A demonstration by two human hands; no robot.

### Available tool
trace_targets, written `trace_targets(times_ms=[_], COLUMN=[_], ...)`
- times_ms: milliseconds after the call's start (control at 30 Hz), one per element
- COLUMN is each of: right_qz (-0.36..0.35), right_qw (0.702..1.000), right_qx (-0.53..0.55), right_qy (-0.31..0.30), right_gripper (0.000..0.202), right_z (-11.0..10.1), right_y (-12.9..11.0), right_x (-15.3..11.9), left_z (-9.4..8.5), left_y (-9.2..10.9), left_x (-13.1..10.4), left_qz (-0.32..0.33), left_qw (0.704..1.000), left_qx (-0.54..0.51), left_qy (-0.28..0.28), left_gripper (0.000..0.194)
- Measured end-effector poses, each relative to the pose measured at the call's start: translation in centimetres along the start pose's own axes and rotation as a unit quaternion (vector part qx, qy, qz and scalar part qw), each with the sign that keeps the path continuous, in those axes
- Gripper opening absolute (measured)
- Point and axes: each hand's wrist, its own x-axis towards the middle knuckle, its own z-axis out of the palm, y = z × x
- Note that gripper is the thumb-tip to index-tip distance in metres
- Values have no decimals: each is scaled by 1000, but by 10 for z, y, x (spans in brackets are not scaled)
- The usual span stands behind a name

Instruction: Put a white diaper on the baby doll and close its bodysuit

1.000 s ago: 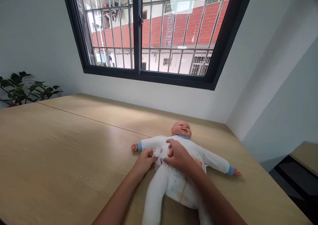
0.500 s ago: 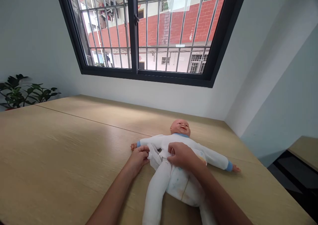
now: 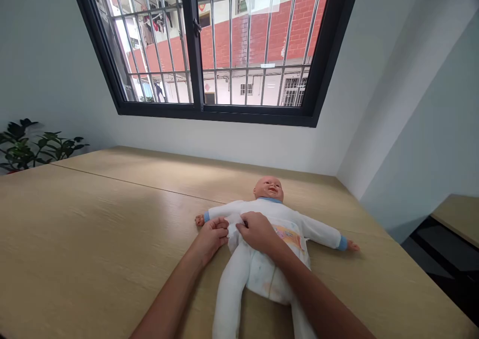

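Observation:
A baby doll [image 3: 269, 188] in a white suit with blue cuffs lies on its back on the wooden table, arms spread and legs toward me. Around its hips is a white diaper [image 3: 267, 274] with a coloured print on the waistband. At the hip on the left side of the picture, my left hand [image 3: 213, 236] pinches the diaper's side edge. My right hand [image 3: 258, 231] is closed on the diaper close by, its fingers at the same side of the waist. The fingertips of both hands partly cover the diaper's tab area.
The wooden table [image 3: 112, 229] has a seam running across it. Behind it stand a wall and a barred window with a dark frame [image 3: 220, 114]. Green plant leaves [image 3: 41, 144] show at far left. A dark-sided piece of furniture [image 3: 445, 259] stands at the right.
My right hand has moved left, closer to my left hand, uncovering the printed waistband. The loose diaper side now lies closer against the doll's hip. The view has shifted slightly.

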Motion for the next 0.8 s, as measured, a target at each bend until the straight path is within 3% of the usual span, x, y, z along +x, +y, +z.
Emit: trace_targets(times_ms=[167, 267, 333, 400, 467, 600, 800], right_qz=[8, 14, 19, 19, 10, -11, -3], right_qw=[998, 996, 994, 991, 988, 981, 983], right_qx=[52, 84, 100, 117, 138, 177, 171], right_qy=[-20, -32, -40, -55, -67, -76, -65], right_gripper=[30, 29, 27, 25, 20, 13, 15], right_z=[-4, -2, -1, -1, -2, -4, -3], right_y=[11, 12, 13, 13, 14, 16, 17], right_x=[5, 6, 6, 7, 7, 7, 7], left_z=[-4, -5, -4, 0, 5, 9, 3], left_y=[0, 2, 3, 4, 4, 3, 1], left_x=[4, 4, 1, -3, -7, -10, -5], left_qz=[40, 150, 178, 152, 130, 128, 67], left_qw=[997, 961, 939, 939, 938, 943, 973], left_qx=[67, 223, 292, 310, 318, 303, 217], left_qy=[28, 67, 46, -3, -37, -48, -46], left_gripper=[33, 17, 6, 4, 16, 32, 21])
